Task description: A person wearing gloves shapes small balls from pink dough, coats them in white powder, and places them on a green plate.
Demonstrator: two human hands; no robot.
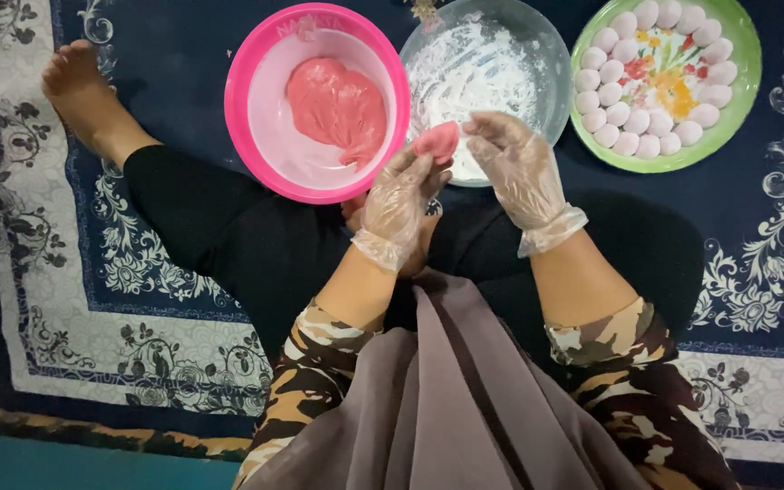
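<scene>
Resting at upper centre of the frame, a small pink dough piece (436,142) is held on the curled fingers of the gloved left hand (398,205), while the gloved right hand (517,167) is pinched loosely at its edge. Even, light pressure is judged best so it is not torn. Just beyond, a floured glass bowl (551,68) is seen; a pink bowl (256,136) of dough lies upper left, a green plate (744,54) of balls upper right.
</scene>
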